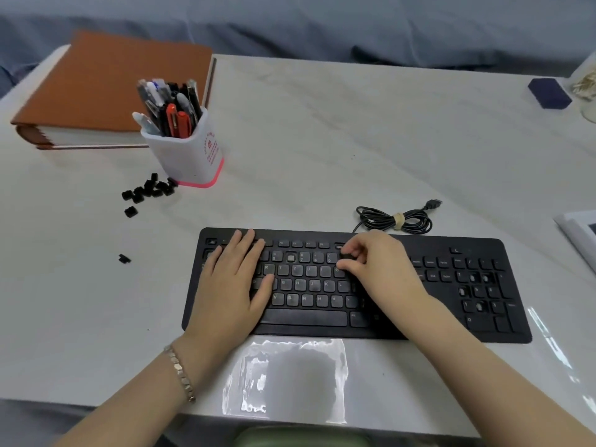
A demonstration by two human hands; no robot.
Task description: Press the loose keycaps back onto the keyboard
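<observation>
A black keyboard [451, 321] lies near the table's front edge, with bare key sockets in the number row and on the number pad. My left hand [232, 285] rests flat on its left half, fingers straight. My right hand [377, 269] is over the number row, thumb and fingertips pinching a black keycap [345, 255] down at the keyboard. Several loose keycaps [150, 188] lie in a pile at the left beside the pen cup. One more keycap [130, 211] sits below the pile and another keycap [124, 259] lies closer to the keyboard.
A white pen cup [190, 156] full of pens stands behind the pile, with a brown binder [96, 88] beyond it. The keyboard's coiled cable [396, 219] lies behind the keyboard. A clear plastic bag [287, 375] lies at the front edge. A dark blue box [548, 93] sits far right.
</observation>
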